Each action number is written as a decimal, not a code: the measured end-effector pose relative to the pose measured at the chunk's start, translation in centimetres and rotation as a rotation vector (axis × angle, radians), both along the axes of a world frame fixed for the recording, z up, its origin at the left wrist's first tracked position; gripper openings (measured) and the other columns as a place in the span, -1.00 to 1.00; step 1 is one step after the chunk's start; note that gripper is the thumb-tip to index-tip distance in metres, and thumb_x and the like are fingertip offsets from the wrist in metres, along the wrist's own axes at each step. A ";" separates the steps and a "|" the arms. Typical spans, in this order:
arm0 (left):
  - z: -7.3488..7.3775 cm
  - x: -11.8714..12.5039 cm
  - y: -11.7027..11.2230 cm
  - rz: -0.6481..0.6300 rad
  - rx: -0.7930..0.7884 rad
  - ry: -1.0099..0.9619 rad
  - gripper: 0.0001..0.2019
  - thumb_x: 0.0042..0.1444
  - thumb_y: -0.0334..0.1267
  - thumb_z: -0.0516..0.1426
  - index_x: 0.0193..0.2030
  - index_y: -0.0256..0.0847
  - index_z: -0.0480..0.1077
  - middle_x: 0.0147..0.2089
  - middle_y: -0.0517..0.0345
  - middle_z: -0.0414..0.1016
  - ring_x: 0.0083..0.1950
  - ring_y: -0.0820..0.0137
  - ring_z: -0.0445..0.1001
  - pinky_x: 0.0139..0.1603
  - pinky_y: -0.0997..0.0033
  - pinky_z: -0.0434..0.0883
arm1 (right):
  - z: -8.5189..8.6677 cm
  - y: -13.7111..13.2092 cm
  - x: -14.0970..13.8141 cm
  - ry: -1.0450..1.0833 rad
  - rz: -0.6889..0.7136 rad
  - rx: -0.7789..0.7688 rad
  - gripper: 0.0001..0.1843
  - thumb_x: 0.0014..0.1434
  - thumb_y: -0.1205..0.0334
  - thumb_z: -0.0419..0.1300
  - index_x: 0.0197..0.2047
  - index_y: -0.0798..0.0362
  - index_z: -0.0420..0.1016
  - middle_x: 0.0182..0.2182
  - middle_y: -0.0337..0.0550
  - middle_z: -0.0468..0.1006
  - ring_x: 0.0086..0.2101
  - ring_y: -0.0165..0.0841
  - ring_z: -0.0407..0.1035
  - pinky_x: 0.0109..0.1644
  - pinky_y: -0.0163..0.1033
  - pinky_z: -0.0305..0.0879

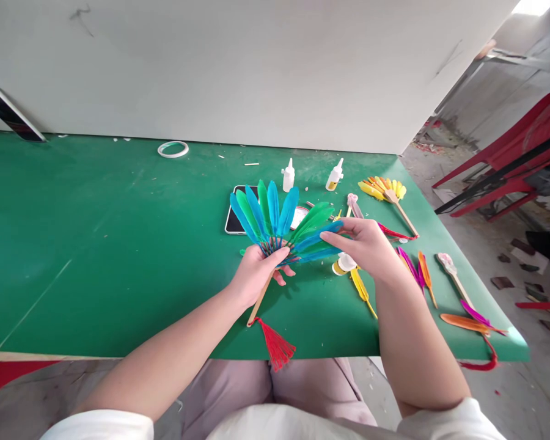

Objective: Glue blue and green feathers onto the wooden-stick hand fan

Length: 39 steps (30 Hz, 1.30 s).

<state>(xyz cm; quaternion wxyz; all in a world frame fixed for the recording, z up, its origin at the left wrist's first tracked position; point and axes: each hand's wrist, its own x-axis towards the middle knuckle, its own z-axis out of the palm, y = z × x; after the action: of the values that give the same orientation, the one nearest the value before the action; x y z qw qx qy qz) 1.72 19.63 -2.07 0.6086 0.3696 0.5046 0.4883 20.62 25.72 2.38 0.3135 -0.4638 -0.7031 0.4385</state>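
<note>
A feather fan (271, 211) of blue and green feathers spreads above the green table. My left hand (259, 269) is closed round its base, thumb across the feather quills. Below that hand the wooden handle (259, 299) slants down, and a red tassel (277, 345) hangs from its end near the table's front edge. My right hand (360, 241) pinches the outer part of a blue feather (321, 237) on the fan's right side. Green feathers (314, 220) stand just above that one. Fingers of the left hand partly cover the fan's base.
Two glue bottles (288, 176) stand behind the fan, near a phone (233, 221) lying flat. A yellow feather fan (385, 188), loose orange feathers (425, 275) and another wooden handle (456, 281) lie right. A tape roll (173, 150) and a leaning phone (13, 116) are left, by the white wall.
</note>
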 end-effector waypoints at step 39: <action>0.0 0.2 -0.3 -0.124 -0.028 0.005 -0.74 -0.03 -0.14 0.18 -0.30 -0.33 0.36 -0.46 0.15 0.43 -0.54 0.46 0.45 -0.71 0.59 0.34 | 0.7 -0.3 0.7 -0.129 0.076 -0.054 -0.69 0.00 -0.01 0.19 -0.32 0.05 0.51 -0.43 -0.17 0.51 -0.41 -0.33 0.38 -0.41 -0.28 0.28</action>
<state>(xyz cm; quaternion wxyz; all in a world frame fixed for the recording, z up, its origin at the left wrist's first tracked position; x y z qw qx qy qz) 1.89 19.35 -2.11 0.6414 0.3928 0.4891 0.4416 21.29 25.46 3.07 0.2383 -0.4723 -0.7268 0.4381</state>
